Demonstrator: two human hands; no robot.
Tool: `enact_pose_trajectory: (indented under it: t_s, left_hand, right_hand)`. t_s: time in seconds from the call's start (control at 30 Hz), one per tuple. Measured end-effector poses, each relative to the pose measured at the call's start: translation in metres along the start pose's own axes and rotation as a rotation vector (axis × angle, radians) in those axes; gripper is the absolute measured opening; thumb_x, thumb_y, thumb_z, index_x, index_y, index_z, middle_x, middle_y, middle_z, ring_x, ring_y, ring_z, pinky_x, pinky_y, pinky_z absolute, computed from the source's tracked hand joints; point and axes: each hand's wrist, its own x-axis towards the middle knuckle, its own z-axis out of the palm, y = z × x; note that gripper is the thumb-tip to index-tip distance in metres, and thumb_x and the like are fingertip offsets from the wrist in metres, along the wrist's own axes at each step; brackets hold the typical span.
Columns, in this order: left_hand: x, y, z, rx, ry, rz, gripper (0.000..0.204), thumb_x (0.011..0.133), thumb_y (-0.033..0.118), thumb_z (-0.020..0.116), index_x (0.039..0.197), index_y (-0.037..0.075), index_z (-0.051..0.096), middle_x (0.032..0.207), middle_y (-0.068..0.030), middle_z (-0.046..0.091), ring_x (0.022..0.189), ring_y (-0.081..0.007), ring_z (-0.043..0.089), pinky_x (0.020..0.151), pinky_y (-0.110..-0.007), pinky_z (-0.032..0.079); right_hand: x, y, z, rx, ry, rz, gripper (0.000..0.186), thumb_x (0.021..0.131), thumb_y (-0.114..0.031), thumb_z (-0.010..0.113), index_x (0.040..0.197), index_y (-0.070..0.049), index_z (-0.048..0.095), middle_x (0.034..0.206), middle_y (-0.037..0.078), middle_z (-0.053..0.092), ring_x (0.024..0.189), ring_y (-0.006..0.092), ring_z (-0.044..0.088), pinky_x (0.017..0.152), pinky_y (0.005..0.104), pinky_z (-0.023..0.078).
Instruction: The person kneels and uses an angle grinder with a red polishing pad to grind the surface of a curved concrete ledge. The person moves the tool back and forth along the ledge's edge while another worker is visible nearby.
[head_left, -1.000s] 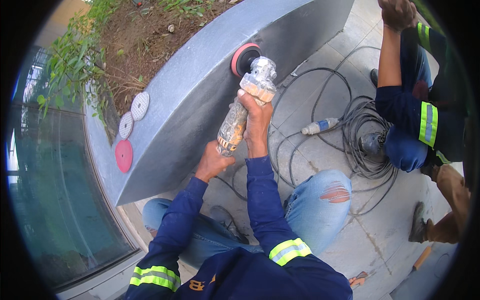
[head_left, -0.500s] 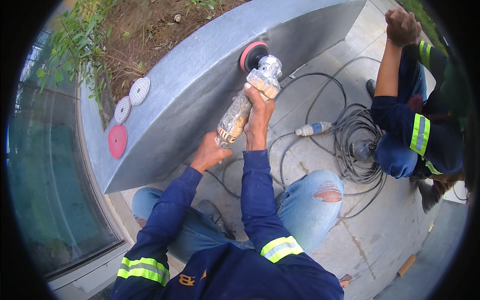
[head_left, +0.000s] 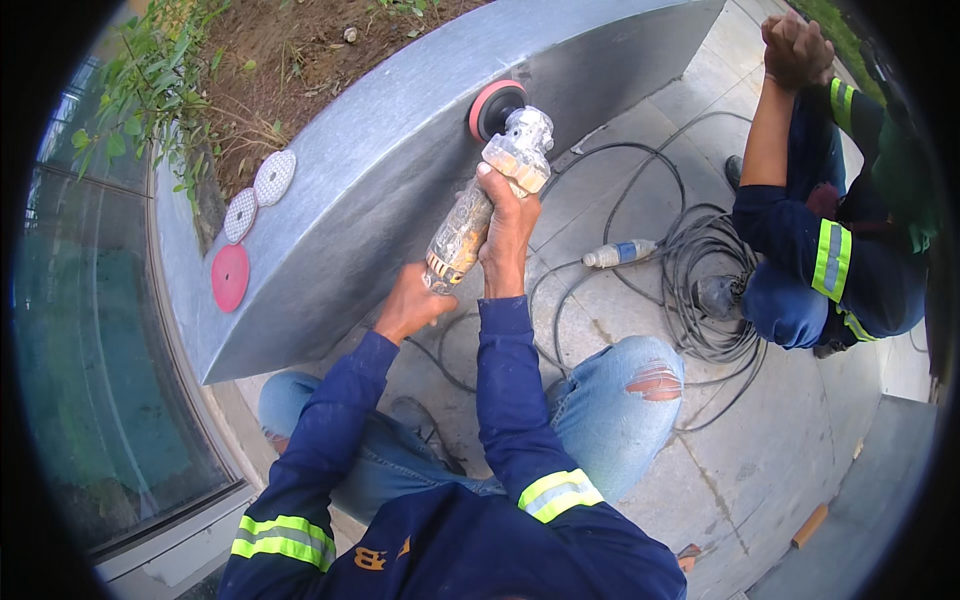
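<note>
One pale-spattered grinder [head_left: 461,230], gripped: my left hand [head_left: 411,302] around its near end, my right hand [head_left: 509,228] behind its head [head_left: 522,150]. Red-rimmed pad [head_left: 495,110] (far end) against the grey wall [head_left: 355,265]. Left, on the wall's top: two white discs [head_left: 274,179], one red disc [head_left: 230,278].

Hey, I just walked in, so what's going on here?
A person holds an angle grinder two-handed: left hand around its rear end, right hand near its head. Its red-edged pad appears to be against the side of a curved grey wall. Two white discs and a pink disc lie on top. A co-worker is at the right, beside a coiled cable.
</note>
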Motion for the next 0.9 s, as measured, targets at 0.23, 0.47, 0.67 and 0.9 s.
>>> enact_pose_trajectory:
  t_s: [0.23, 0.47, 0.67, 0.9]
  left_hand:
    - [0.003, -0.003, -0.006, 0.01, -0.02, -0.002, 0.036, 0.073, 0.007, 0.081, 0.104, -0.009, 0.071, 0.083, -0.0098, 0.073, 0.058, -0.0172, 0.066, 0.053, -0.035, 0.051]
    - [0.0, -0.006, 0.002, 0.02, 0.009, -0.061, 0.037, 0.074, 0.01, 0.082, 0.104, -0.008, 0.073, 0.084, -0.0105, 0.074, 0.062, -0.0175, 0.068, 0.055, -0.035, 0.053]
    - [0.005, -0.002, -0.003, -0.006, -0.028, 0.02, 0.039, 0.073, 0.004, 0.081, 0.109, -0.008, 0.07, 0.083, -0.0068, 0.071, 0.057, -0.0161, 0.064, 0.052, -0.033, 0.05]
    - [0.003, -0.005, 0.008, -0.03, 0.017, -0.022, 0.037, 0.074, 0.002, 0.08, 0.107, -0.007, 0.07, 0.083, -0.0061, 0.07, 0.058, -0.0152, 0.063, 0.052, -0.032, 0.05]
  right_hand:
    - [0.005, 0.002, 0.001, 0.004, -0.012, -0.026, 0.039, 0.09, -0.017, 0.08, 0.122, 0.0, 0.068, 0.098, 0.009, 0.068, 0.074, 0.0203, 0.071, 0.068, 0.0383, 0.064]
    - [-0.001, 0.009, -0.006, -0.019, 0.02, 0.004, 0.039, 0.09, -0.017, 0.08, 0.122, 0.001, 0.068, 0.098, 0.009, 0.069, 0.076, 0.0216, 0.072, 0.067, 0.0391, 0.064]
    - [0.004, -0.002, 0.001, 0.011, -0.017, -0.011, 0.039, 0.09, -0.018, 0.08, 0.122, 0.001, 0.068, 0.097, 0.01, 0.069, 0.075, 0.0217, 0.072, 0.069, 0.0391, 0.064]
    - [0.002, 0.01, -0.008, -0.028, 0.004, -0.001, 0.042, 0.089, -0.02, 0.081, 0.123, 0.001, 0.067, 0.099, 0.01, 0.069, 0.076, 0.0216, 0.072, 0.068, 0.0392, 0.065]
